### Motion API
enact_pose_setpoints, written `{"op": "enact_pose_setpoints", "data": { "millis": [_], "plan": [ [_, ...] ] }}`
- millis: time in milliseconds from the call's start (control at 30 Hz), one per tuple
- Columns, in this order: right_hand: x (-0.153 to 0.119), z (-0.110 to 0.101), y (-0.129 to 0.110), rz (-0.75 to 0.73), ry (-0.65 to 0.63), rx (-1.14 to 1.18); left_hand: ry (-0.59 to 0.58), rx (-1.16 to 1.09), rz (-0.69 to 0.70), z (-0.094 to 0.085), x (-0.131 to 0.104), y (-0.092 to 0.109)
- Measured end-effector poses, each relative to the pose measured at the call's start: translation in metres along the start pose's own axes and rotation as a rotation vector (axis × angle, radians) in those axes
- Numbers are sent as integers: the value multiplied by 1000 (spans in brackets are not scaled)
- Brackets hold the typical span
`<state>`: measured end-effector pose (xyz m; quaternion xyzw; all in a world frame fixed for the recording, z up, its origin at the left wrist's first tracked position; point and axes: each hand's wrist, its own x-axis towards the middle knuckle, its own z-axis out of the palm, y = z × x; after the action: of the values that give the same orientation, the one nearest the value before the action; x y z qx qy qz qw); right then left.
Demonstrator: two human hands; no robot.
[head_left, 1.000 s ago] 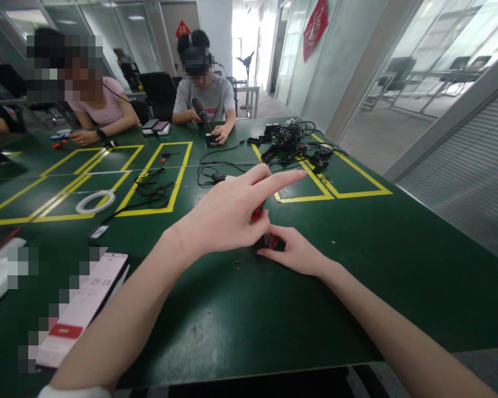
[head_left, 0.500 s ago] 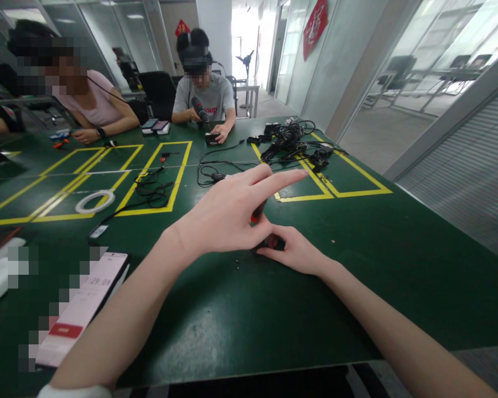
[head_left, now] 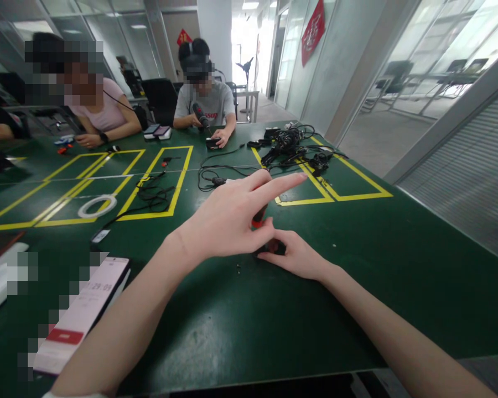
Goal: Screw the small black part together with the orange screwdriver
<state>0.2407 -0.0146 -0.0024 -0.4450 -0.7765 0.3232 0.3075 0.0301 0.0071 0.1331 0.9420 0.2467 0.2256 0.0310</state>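
Note:
My left hand (head_left: 236, 213) reaches across the middle of the view, thumb and some fingers closed around a small dark object with a red part (head_left: 258, 219), its index finger stretched out to the right. My right hand (head_left: 296, 254) is just below and to the right, thumb and fingers pinched on the lower dark part of the same object. Most of that object is hidden behind my fingers, so I cannot make out what it is. Tiny dark bits (head_left: 238, 268), perhaps screws, lie on the green table (head_left: 299, 331) below my left hand.
A phone (head_left: 83, 309) and a white device (head_left: 2, 282) lie at the left. Farther back are a tape roll (head_left: 97, 205), black cables (head_left: 153, 196) and a cable heap (head_left: 290, 143). Across the table one person holds a power driver (head_left: 200, 114); another person (head_left: 103, 108) sits left.
The view has shifted slightly, so the background sits a little lower and farther right. Both hands keep nearly the same pose around the object.

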Motion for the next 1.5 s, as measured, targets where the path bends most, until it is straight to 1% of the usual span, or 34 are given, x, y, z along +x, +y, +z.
{"op": "enact_pose_setpoints", "data": {
  "millis": [267,400,567,767,933,1067,1133,1300,1400,1500],
  "plan": [
    [-1,-1,-2,-6,6,-6,-9,-6,-16,0,-1,0],
    [-1,-1,-3,-9,2,-18,-1,-13,-1,0,-1,0],
    [0,-1,-2,-4,2,-23,14,8,-15,-1,-1,0],
    [0,-1,-2,7,-2,-14,34,-20,45,-1,0,-1],
    [0,-1,-2,5,-6,-17,27,27,-18,0,0,0],
    [0,-1,-2,-6,5,-19,46,75,2,-1,0,1],
    [0,-2,-2,-11,-1,-28,37,71,7,-1,0,1],
    [0,-2,-3,3,-6,-41,26,64,-26,0,0,-1],
    [0,-1,-3,1,-2,-28,53,63,9,1,0,-2],
    [0,-1,-3,2,-8,-33,45,43,23,0,0,-1]
  ]
}}
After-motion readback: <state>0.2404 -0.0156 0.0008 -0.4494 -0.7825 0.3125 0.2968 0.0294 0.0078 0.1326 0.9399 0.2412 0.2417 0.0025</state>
